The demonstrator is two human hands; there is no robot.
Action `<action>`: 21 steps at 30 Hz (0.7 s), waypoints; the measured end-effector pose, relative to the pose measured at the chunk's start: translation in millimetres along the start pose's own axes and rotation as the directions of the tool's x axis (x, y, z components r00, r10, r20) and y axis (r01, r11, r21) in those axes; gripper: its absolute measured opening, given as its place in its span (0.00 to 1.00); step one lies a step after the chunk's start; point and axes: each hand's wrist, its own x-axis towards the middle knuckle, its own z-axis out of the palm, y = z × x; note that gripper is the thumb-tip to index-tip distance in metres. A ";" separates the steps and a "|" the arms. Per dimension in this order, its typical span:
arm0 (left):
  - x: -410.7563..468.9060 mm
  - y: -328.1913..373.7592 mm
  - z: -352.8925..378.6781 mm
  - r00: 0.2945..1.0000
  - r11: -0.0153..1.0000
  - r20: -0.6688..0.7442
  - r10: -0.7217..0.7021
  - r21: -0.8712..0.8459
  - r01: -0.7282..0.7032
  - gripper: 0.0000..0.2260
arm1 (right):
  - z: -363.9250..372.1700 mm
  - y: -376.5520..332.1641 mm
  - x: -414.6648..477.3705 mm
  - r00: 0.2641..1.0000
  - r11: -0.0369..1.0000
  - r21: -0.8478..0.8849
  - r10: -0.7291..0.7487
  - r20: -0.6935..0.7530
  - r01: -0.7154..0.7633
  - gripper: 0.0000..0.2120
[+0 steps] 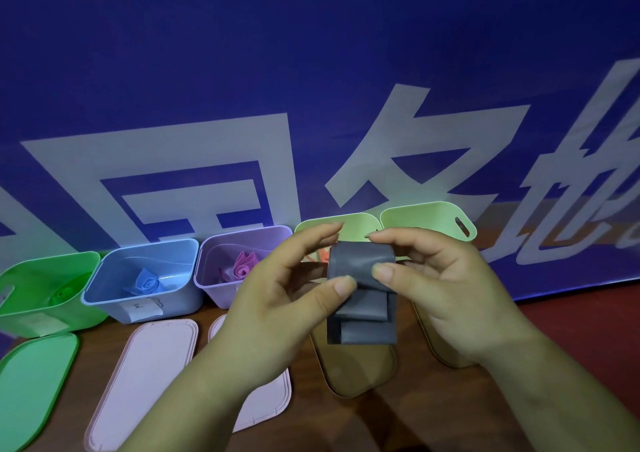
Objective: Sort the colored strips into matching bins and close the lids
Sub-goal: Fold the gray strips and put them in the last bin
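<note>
A grey strip (362, 278), folded over itself in loops, hangs between both hands above the table. My left hand (277, 299) pinches its left side with thumb and fingers. My right hand (436, 278) pinches its upper right edge. Behind stand open bins in a row: a green bin (45, 299) with a green strip, a blue bin (145, 278) with a coiled blue strip, a purple bin (239, 261) with a pink strip, and two pale yellow-green bins (360, 226) (429, 219), partly hidden by the hands.
Lids lie flat on the brown table in front of the bins: a green lid (31, 389), two pink lids (149, 382) (273, 403), and two tan lids (360, 372) (446, 351). A blue banner (311, 87) with white characters hangs right behind the bins.
</note>
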 end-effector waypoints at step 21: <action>1.4 -0.9 4.7 0.992 0.998 -0.125 0.005 -0.066 -0.013 0.16 | -1.2 -2.4 1.1 0.998 0.997 -0.020 -0.068 -0.006 0.068 0.15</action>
